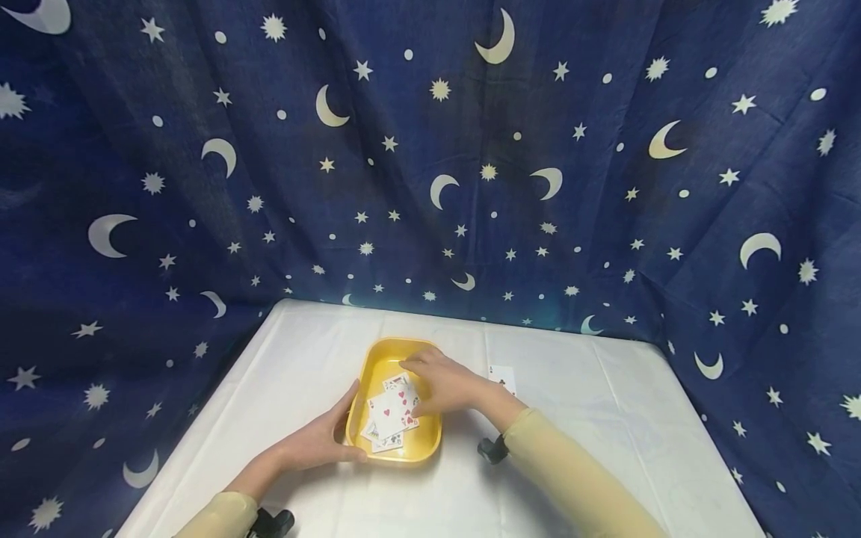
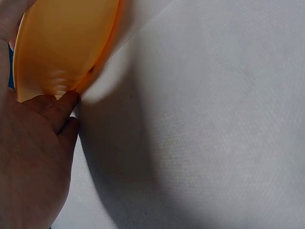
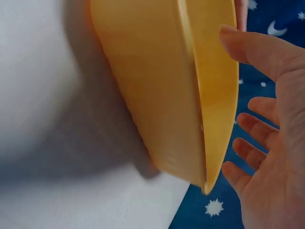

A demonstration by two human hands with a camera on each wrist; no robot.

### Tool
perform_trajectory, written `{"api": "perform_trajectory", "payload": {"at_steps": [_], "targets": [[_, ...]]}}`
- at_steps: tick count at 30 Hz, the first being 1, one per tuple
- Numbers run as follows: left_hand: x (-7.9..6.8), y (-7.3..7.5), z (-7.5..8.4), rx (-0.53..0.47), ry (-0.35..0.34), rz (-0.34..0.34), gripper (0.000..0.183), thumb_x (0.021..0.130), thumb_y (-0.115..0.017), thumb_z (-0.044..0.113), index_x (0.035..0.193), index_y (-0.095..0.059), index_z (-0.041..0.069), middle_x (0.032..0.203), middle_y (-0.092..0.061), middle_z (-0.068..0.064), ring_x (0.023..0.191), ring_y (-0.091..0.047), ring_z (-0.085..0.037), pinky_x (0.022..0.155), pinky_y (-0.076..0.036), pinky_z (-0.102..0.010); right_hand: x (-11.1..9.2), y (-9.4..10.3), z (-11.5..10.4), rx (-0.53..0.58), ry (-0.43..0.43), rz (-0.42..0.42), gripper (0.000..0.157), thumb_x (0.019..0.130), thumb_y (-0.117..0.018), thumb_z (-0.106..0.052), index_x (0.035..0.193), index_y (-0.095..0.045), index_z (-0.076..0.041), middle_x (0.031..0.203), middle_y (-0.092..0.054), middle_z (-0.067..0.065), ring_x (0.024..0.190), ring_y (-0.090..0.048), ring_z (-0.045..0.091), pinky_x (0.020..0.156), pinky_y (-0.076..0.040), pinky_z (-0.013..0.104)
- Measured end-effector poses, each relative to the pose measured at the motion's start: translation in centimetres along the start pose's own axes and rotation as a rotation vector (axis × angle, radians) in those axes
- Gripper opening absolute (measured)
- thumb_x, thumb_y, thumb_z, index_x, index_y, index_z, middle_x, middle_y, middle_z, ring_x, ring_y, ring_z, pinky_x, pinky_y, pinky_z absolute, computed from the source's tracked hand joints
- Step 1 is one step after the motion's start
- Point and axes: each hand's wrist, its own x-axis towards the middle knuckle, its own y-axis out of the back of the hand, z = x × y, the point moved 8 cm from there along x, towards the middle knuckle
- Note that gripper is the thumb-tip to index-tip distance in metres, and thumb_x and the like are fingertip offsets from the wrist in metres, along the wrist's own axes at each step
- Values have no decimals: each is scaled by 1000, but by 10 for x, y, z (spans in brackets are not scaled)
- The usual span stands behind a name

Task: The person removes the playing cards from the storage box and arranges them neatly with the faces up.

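A yellow plastic tray point(image 1: 394, 348) with rounded corners stands on the white-covered table. Several playing cards point(image 1: 389, 411) lie face up in a loose, overlapping pile inside it, heart cards on top. My left hand point(image 1: 319, 441) holds the tray at its near left corner, thumb at the near rim and fingers along the left side; the left wrist view shows fingertips point(image 2: 71, 98) against the wall. Over the tray's right side hovers my right hand point(image 1: 447, 385), fingers spread and loosely bent, nothing between them. In the right wrist view its thumb point(image 3: 257, 50) overlaps the tray's inside.
Another card, an ace of clubs point(image 1: 501, 376), lies face up on the table point(image 1: 572, 418) right of the tray, partly hidden by my right wrist. A dark blue curtain point(image 1: 403, 149) with moons and stars hangs around the table's back and sides.
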Motion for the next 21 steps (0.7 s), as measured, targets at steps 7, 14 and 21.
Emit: {"api": "perform_trajectory", "payload": {"at_steps": [7,14,21], "targets": [[0,0,2,-12,-42,-10,127,80,-89,40,166,3,24,172,-2,-6,155,-12,-31,123,-18,-54,11,-12,-7,-81,29,-45,93,76,-89,-45,155,-47,-20,148,-50,-3,133,-41,16,114,-41,33],[-2,0,1,1,-39,-8,127,79,-89,42,166,3,25,172,-1,-5,156,-10,-29,123,-16,-54,21,-28,-10,-99,21,-110,93,73,-91,-46,153,-50,-21,149,-49,-6,131,-41,15,114,-40,34],[-2,1,0,13,-30,-8,127,79,-88,44,166,3,26,172,-1,-4,156,-8,-29,123,-15,-54,25,-40,-18,-150,53,-158,87,72,-91,-43,148,-55,-21,143,-53,-10,127,-43,15,114,-39,34]]}}
